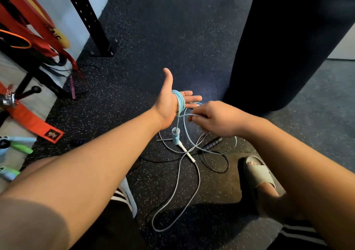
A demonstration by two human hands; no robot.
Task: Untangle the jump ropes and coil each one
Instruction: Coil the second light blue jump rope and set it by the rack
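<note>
The left hand (167, 105) is held flat and wide open, thumb raised and fingers straight, so that it can serve as a spool. Several turns of the light-blue plastic jump rope (180, 101) are wound round its palm, and nothing is gripped by its fingers. Just beside the left hand, on its fingertip side, a free strand of that rope is pinched in the curled fingers of the right hand (213, 118), apparently so that tension can be held for the next turn. Directly beneath the left hand, the light-blue cylindrical handle (175, 136) is left hanging from the coil, clear of the winding. Further below the left hand, on the dark speckled rubber floor (172, 38), a slim white handle (185, 151), a thin pale-grey rope (178, 188) in a long loop, and a thin black rope (228, 164) with a ribbed black handle (213, 143) are seen crossing one another. These are judged not yet untangled. No box, bag or bin is seen; the blue coil is carried by the left hand alone.
</note>
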